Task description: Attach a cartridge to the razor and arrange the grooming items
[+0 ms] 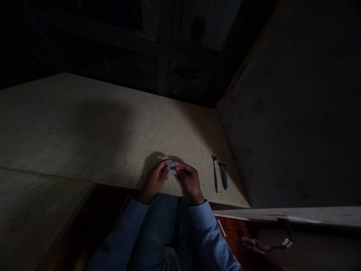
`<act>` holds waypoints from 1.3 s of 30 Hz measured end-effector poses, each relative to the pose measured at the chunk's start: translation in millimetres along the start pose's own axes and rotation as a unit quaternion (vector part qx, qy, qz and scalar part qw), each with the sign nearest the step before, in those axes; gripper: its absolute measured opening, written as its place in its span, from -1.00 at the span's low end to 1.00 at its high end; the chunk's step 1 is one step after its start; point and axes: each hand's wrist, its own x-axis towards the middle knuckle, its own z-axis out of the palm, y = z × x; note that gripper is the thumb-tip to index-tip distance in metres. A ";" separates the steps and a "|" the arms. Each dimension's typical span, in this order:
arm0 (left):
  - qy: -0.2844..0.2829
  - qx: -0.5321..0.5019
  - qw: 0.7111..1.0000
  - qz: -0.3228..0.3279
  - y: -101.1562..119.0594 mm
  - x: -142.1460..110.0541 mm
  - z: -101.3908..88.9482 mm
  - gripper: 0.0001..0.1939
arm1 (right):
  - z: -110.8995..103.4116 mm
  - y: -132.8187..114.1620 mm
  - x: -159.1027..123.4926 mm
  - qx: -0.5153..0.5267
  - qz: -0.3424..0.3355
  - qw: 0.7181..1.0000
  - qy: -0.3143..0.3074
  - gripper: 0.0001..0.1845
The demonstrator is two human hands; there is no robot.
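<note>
Near the table's front edge, my left hand (158, 177) and my right hand (191, 180) come together around a small clear plastic case (172, 169). It has a dark and teal band across it and some pinkish parts. Fingers and thumb of my left hand pinch its left end, while those of my right hand grip the right end. The case is held just over the tabletop, and the dim light hides its finer details. To the right of my right hand lie a pale toothbrush (216, 176) and a dark-handled razor (225, 177), side by side.
The pale marbled tabletop (169, 128) reaches back to a dark window or cabinet frame (163, 56). A wall panel (287, 124) bounds the right side. Below it, a dark cable (272, 248) with a white tag lies low at the right. Another light surface (36, 203) adjoins at left.
</note>
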 end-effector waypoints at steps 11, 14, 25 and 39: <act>-0.016 0.008 1.000 -0.003 2.3 -1.2 -1.1 -0.48 | -2.3 -2.9 -0.9 0.037 0.007 0.999 0.004 -0.70; -0.028 -0.013 0.999 -0.007 6.5 -2.6 -1.0 -0.44 | -2.7 -1.8 -0.5 0.047 0.002 0.999 0.017 -0.71; -0.030 -0.034 0.999 -0.001 2.7 -0.9 0.5 -0.47 | -3.6 -1.0 -0.2 0.054 0.002 0.998 0.019 -0.72; -0.026 -0.040 0.999 -0.008 0.6 0.2 -0.2 -0.56 | 0.5 1.2 0.4 0.060 -0.010 0.998 0.030 -0.71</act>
